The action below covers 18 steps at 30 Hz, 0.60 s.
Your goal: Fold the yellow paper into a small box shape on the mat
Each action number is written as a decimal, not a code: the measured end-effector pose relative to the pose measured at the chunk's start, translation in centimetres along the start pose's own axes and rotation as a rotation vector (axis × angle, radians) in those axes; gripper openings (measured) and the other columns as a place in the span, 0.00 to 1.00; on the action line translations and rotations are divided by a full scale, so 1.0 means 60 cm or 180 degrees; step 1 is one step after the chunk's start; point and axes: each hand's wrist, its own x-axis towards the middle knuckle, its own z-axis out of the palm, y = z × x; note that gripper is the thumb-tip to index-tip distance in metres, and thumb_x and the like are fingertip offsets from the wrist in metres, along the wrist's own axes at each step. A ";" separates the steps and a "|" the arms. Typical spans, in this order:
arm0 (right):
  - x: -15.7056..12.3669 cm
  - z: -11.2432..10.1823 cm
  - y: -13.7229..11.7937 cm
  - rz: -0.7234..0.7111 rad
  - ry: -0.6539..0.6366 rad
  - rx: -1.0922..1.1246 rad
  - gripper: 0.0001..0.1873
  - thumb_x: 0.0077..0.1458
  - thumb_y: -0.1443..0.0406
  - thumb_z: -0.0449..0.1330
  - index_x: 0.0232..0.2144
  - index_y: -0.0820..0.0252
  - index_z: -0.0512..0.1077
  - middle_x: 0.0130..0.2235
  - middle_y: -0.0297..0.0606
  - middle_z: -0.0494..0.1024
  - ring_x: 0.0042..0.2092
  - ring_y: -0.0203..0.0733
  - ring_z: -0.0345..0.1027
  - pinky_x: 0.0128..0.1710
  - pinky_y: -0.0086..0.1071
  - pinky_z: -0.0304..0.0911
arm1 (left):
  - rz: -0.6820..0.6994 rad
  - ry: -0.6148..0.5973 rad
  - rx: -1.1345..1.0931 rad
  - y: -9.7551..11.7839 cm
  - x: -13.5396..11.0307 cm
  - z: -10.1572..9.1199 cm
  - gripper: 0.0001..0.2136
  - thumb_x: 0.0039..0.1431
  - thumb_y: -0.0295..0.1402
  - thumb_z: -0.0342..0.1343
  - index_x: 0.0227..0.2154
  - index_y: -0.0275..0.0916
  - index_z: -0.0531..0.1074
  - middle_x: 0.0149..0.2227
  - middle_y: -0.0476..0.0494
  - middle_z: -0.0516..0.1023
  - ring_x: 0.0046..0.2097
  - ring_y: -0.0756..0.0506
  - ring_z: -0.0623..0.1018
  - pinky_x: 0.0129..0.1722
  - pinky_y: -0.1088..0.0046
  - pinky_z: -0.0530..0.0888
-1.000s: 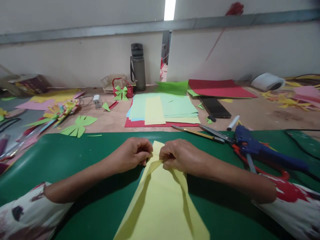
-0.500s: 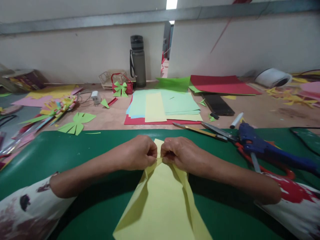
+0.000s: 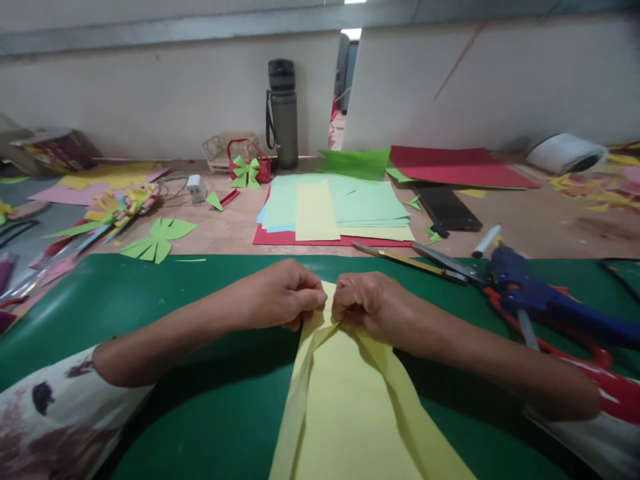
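A yellow paper sheet [image 3: 350, 400] lies on the green mat [image 3: 175, 300] in front of me, its far end gathered into folds. My left hand [image 3: 285, 293] pinches that far end from the left. From the right, my right hand [image 3: 370, 303] pinches the same end, knuckles almost touching the left hand. Both hands are closed on the paper. The sheet's long edges curl up along its sides.
A blue glue gun [image 3: 540, 300], red-handled scissors [image 3: 480, 277] and a white marker [image 3: 486, 240] lie to the right. A stack of coloured papers [image 3: 335, 213], a grey bottle [image 3: 283, 113], a black phone [image 3: 445, 210] and green paper bows [image 3: 155, 240] lie beyond the mat.
Both hands stayed pinched on the paper's far end and drew a little closer. The sheet's sides have folded in more, making it narrower. The camera tilted down slightly.
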 end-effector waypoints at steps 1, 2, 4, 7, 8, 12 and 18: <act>-0.001 0.001 0.003 -0.0051 -0.0012 0.0030 0.11 0.42 0.76 0.55 0.23 0.60 0.74 0.26 0.32 0.70 0.28 0.32 0.61 0.25 0.25 0.48 | 0.0003 -0.0013 -0.0021 -0.001 0.000 -0.002 0.10 0.54 0.32 0.46 0.25 0.34 0.69 0.20 0.52 0.65 0.21 0.53 0.67 0.20 0.81 0.62; -0.001 0.001 0.005 -0.0103 -0.0029 0.0055 0.11 0.43 0.77 0.55 0.23 0.60 0.74 0.26 0.32 0.70 0.28 0.31 0.61 0.25 0.25 0.48 | 0.0037 -0.0027 -0.0010 -0.003 0.001 -0.003 0.08 0.53 0.31 0.47 0.27 0.34 0.70 0.19 0.53 0.64 0.20 0.54 0.66 0.20 0.81 0.61; -0.001 0.002 0.009 -0.0192 -0.0046 0.0111 0.12 0.43 0.77 0.55 0.22 0.59 0.74 0.26 0.32 0.70 0.28 0.31 0.61 0.26 0.25 0.49 | 0.0149 -0.0069 0.0122 -0.007 0.000 -0.005 0.08 0.52 0.30 0.50 0.31 0.36 0.73 0.19 0.54 0.65 0.20 0.54 0.64 0.18 0.82 0.59; -0.001 0.003 0.012 -0.0245 -0.0069 0.0249 0.13 0.43 0.78 0.55 0.24 0.59 0.76 0.27 0.32 0.70 0.28 0.31 0.62 0.26 0.25 0.50 | 0.0275 -0.0401 0.0406 -0.009 -0.011 0.000 0.08 0.51 0.28 0.53 0.32 0.39 0.76 0.21 0.53 0.71 0.22 0.53 0.66 0.20 0.81 0.60; -0.001 0.003 0.012 -0.0227 -0.0083 0.0308 0.14 0.43 0.78 0.55 0.24 0.58 0.76 0.27 0.32 0.70 0.28 0.31 0.63 0.26 0.25 0.51 | 0.0324 -0.0619 0.0470 -0.007 -0.017 0.004 0.09 0.52 0.27 0.52 0.33 0.39 0.76 0.24 0.51 0.74 0.24 0.52 0.68 0.21 0.80 0.61; -0.001 0.000 0.008 -0.0077 -0.0176 0.0479 0.15 0.42 0.80 0.55 0.23 0.59 0.76 0.27 0.31 0.71 0.29 0.31 0.64 0.27 0.24 0.53 | 0.0849 -0.0995 0.1205 0.017 -0.054 0.027 0.11 0.52 0.21 0.50 0.31 0.41 0.75 0.27 0.48 0.77 0.26 0.50 0.71 0.23 0.77 0.61; -0.002 -0.005 0.001 0.0074 -0.0188 0.0327 0.11 0.42 0.78 0.57 0.26 0.60 0.75 0.28 0.32 0.72 0.30 0.33 0.63 0.29 0.26 0.54 | 0.0759 -0.0858 0.1454 0.040 -0.087 0.056 0.10 0.47 0.19 0.53 0.27 0.43 0.70 0.26 0.50 0.76 0.25 0.50 0.69 0.23 0.75 0.59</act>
